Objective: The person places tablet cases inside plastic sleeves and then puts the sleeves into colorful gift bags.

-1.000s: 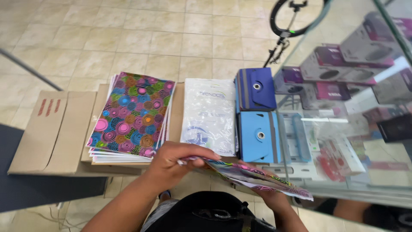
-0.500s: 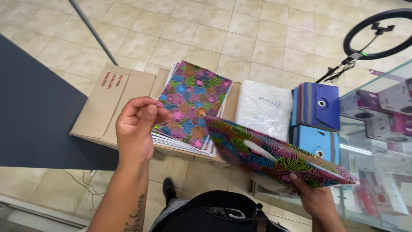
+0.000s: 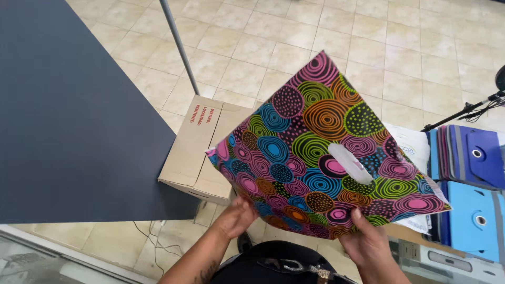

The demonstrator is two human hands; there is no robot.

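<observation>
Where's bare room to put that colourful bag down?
The dark tabletop, left of the cardboard box, is bare. The box's flaps are free too. Right of the bag, held by both hands, white packets and blue cases crowd in.

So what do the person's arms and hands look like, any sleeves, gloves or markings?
Both hands, left hand and right hand, are bare, with no gloves or rings visible. The forearms show no sleeves. The left forearm carries a dark tattoo near the frame's bottom edge.

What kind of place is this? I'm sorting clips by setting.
Probably a small shop: both hands hold a patterned plastic bag, blue tablet cases are stacked beside it, and a cardboard box sits on the tiled floor.
</observation>
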